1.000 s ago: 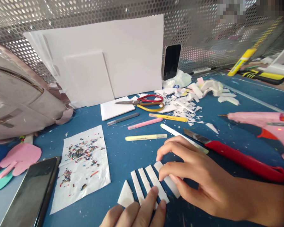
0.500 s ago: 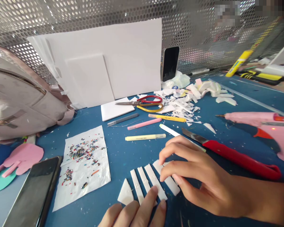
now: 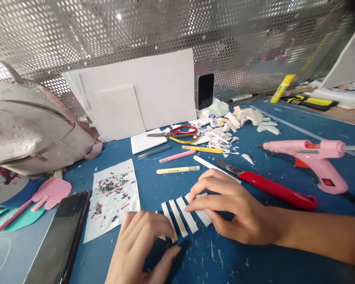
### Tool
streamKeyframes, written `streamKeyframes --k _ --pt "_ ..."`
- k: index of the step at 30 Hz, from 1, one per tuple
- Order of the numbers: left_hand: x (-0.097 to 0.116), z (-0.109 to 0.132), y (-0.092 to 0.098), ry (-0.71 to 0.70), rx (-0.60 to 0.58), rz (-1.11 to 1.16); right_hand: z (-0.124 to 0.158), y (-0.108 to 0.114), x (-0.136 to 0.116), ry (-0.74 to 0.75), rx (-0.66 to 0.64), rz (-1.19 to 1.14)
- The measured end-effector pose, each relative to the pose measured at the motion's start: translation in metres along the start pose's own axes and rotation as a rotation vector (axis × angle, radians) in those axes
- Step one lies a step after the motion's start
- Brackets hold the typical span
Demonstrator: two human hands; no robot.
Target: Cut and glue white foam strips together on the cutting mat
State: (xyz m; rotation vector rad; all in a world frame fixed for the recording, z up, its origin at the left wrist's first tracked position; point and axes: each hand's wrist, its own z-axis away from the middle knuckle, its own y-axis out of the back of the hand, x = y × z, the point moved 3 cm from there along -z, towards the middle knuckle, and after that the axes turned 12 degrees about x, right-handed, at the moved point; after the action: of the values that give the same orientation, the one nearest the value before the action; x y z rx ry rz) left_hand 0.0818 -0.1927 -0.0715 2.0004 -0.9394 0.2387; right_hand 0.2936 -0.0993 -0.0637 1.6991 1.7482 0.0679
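Note:
Several white foam-like strips [image 3: 179,219] lie side by side on the blue tabletop. My left hand [image 3: 146,242] arches over the leftmost strips, with its fingertips at one strip's lower end and its thumb apart. Under those fingers, a white piece is mostly covered. From the right, my right hand [image 3: 233,205] reaches over the rightmost white pieces [image 3: 204,216], fingers bent and spread, their tips at the strips' upper ends. Neither hand has anything lifted. Beyond the right hand lie a white marker [image 3: 208,163] and a red-handled knife [image 3: 275,191].
A pink glue gun [image 3: 310,152] rests at right. Further back are scissors [image 3: 183,134], several markers, white scraps [image 3: 217,136] and a propped white board [image 3: 165,86]. At left are paper with colourful bits [image 3: 126,213], a phone [image 3: 59,236] and a bag [image 3: 41,126].
My left hand has shifted from pressing the middle strips to arching over the leftmost ones, thumb now apart. My right hand stays at the right strips. The camera view has shifted.

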Motion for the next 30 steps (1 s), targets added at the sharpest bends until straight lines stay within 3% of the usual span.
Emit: streamKeyframes --k 8,15,30 --pt "-0.007 -0.010 -0.001 0.066 0.059 -0.018 0.006 0.000 -0.009 0.209 -0.013 0.095" --pt "-0.001 -0.008 0.002 0.003 0.090 -0.012 0.014 -0.001 -0.017 0.409 -0.026 0.164" --pt "0.003 -0.001 0.009 -0.025 0.123 0.030 0.015 -0.002 -0.020 0.492 -0.037 0.207"
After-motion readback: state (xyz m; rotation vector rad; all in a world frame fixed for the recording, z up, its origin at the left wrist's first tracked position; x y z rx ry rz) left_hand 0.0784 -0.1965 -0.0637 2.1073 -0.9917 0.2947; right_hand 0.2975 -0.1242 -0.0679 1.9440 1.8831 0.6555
